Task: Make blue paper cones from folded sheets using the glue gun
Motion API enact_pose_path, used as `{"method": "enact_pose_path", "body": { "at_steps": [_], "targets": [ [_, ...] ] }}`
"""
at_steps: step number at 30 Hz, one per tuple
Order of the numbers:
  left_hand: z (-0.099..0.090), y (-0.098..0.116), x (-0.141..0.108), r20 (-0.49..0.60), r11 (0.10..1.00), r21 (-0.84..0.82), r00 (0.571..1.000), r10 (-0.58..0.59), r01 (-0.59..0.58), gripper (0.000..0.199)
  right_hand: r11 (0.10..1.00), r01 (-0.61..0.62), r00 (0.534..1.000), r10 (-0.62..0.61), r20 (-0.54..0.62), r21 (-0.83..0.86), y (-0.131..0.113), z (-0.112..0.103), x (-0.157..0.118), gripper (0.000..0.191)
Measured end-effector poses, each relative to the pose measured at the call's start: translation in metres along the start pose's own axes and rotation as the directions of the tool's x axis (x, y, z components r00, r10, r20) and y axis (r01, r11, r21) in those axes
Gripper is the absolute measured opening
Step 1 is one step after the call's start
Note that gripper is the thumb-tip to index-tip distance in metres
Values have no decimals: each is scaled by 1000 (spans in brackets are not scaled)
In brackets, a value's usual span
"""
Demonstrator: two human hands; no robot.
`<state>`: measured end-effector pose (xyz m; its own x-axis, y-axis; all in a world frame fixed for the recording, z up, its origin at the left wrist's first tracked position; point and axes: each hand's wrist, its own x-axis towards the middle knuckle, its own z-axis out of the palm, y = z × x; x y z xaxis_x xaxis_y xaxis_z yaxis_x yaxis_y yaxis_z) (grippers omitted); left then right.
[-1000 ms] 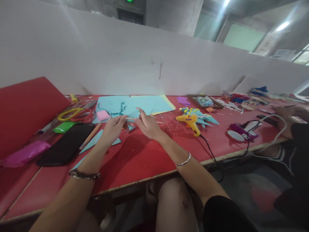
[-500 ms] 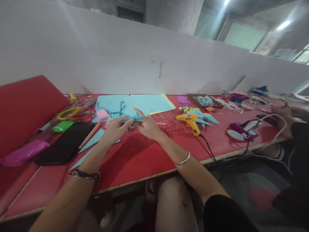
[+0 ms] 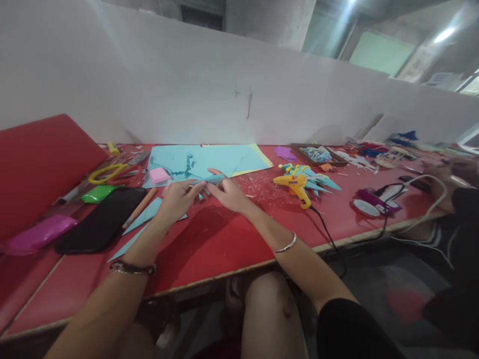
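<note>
A small piece of light-blue paper [image 3: 210, 180] is pinched between my two hands above the red table [image 3: 209, 239]. My left hand [image 3: 181, 198] closes on its near left end, thumb on top. From the other side my right hand [image 3: 229, 193] grips it, the thumb close to the left one. The fingers hide part of the paper, so its exact shape is unclear. Behind my hands lie larger light-blue sheets [image 3: 220, 162] with a pink block [image 3: 159, 175] on their left edge. Cut blue paper pieces [image 3: 144, 217] rest beside my left forearm.
A yellow glue gun [image 3: 295, 187] lies at right before a blue paper-cone piece with yellow trim [image 3: 318, 178]. Left are a black phone-like slab [image 3: 103, 222], yellow-handled scissors [image 3: 107, 173] and a green packet [image 3: 99, 194]. Cables and another person's hand [image 3: 443, 182] are at far right.
The blue paper has turned slightly in my fingers and shows a broader flat face at its right end. Both hands stay in nearly the same place.
</note>
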<state>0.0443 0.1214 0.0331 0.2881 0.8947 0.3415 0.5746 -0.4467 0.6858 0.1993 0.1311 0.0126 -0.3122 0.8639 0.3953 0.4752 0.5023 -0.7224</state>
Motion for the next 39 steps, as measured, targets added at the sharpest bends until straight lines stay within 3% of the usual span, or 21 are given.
{"method": "enact_pose_path", "body": {
  "at_steps": [6,10,15,24,30,39],
  "targets": [
    [0,0,0,-81,999,-20,996,-41,40,45,974,-45,998,34,50,222,6,-1,2,37],
    [2,-3,3,-51,995,-85,998,-49,44,44,928,-61,996,33,83,367,8,-3,3,34],
    [3,0,4,21,979,-200,999,-29,33,40,927,-55,998,43,39,371,10,-4,4,30],
    [4,-4,4,-6,988,-136,998,-70,69,32,905,-5,997,37,-69,425,3,-4,4,21],
    [2,-5,4,-29,992,-113,998,-62,59,29,905,-53,998,58,2,422,0,-7,2,12],
    [-1,0,1,-90,995,-90,994,-56,48,30,891,-60,997,31,71,449,-2,-9,-1,16]
  ]
}}
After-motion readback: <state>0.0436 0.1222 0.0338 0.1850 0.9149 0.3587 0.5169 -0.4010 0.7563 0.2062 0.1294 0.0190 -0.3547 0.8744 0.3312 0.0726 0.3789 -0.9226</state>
